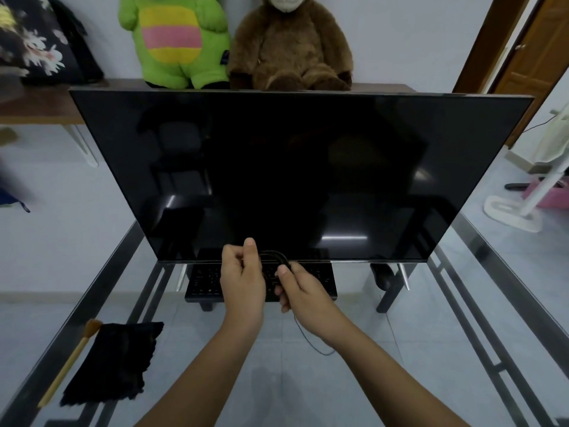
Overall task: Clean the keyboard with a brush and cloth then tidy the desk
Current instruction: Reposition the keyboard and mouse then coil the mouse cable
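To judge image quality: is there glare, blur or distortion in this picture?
Head view: the dark monitor mirrors bright streaks; wide-angle distortion slants its sides and the glass desk; the far-left edge is smeared; left hand, right hand and cable look sharp enough.

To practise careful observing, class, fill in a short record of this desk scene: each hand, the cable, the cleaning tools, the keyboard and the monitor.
left hand: pinches the looped black cable
right hand: grips the cable; a loose length trails toward the person
brush: lies on the glass desk, far left
cloth: black, crumpled, just right of the brush
keyboard: black, below the monitor's lower edge, partly hidden by the hands
monitor: screen dark
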